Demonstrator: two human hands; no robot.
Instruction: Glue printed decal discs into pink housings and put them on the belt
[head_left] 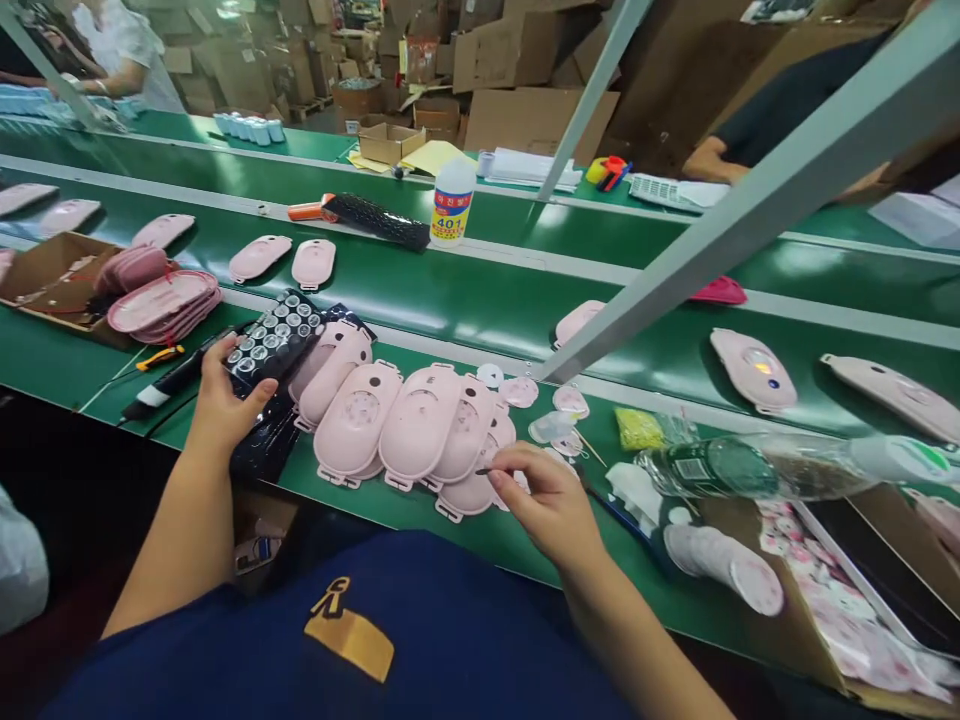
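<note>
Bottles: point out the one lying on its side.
The clear plastic bottle, to the right of the right hand; the other, the white 401 bottle, stands upright.

"401" on the white bottle (452,204)

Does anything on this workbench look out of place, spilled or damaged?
The clear plastic bottle looks slightly out of place: it lies on its side near the open box, while the 401 bottle stands upright. No spill shows.
</note>
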